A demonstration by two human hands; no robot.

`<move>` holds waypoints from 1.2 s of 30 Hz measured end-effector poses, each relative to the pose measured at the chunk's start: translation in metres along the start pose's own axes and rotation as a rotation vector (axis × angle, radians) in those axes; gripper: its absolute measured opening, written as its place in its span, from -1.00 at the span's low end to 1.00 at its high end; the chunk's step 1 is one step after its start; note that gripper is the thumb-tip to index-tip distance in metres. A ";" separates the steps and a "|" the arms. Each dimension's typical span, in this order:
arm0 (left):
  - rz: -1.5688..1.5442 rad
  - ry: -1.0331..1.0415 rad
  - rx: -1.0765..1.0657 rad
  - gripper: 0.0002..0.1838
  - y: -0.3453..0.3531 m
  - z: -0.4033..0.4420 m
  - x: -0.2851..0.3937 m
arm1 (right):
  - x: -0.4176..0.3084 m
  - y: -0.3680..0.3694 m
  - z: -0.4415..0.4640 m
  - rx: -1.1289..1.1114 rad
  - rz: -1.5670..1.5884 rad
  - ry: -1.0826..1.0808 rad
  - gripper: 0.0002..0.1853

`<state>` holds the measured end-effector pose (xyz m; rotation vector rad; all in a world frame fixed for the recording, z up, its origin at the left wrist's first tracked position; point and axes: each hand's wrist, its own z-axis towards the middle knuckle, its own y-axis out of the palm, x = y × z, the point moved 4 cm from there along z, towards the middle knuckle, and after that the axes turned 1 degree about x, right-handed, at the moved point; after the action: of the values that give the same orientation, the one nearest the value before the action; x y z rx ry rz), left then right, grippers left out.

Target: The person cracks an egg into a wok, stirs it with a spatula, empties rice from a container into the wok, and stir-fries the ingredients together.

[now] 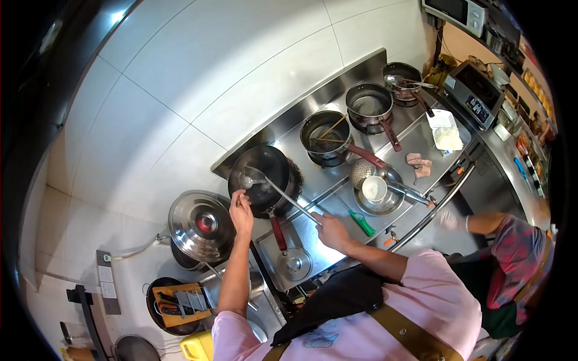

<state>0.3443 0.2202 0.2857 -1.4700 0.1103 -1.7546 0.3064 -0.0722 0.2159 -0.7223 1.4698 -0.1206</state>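
One ladle (287, 198), handle clamped in the right hand (331, 231), bowl over the wok (265, 158) on the stove. Left hand (242, 212) apart from the right, raised by the wok's rim, fingers bunched near the bowl, contents impossible to tell. Apparently at the wok-tending stage, next move calling for a steady ladle.

You had bright, uneven light on the wall (211, 78), while the wok (265, 195) looked dark. Your view bowed toward black edges.
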 end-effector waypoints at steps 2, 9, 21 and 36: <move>0.003 -0.005 0.006 -0.75 -0.002 0.002 -0.010 | 0.000 -0.002 0.000 0.027 -0.048 -0.015 -0.53; 0.288 0.314 0.104 -0.77 -0.004 -0.003 -0.010 | 0.008 0.002 0.006 0.054 0.000 -0.055 -0.52; -0.791 -0.412 0.290 -0.74 -0.019 -0.030 -0.075 | -0.003 0.009 0.007 -0.389 0.560 0.403 -0.74; -0.430 -0.412 0.893 -0.74 -0.176 -0.289 -0.095 | -0.067 0.097 -0.042 -0.928 0.531 0.257 -0.57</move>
<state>0.0037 0.2735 0.2165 -1.1595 -1.1271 -1.4415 0.2243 0.0217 0.2267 -1.0329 1.9136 0.9619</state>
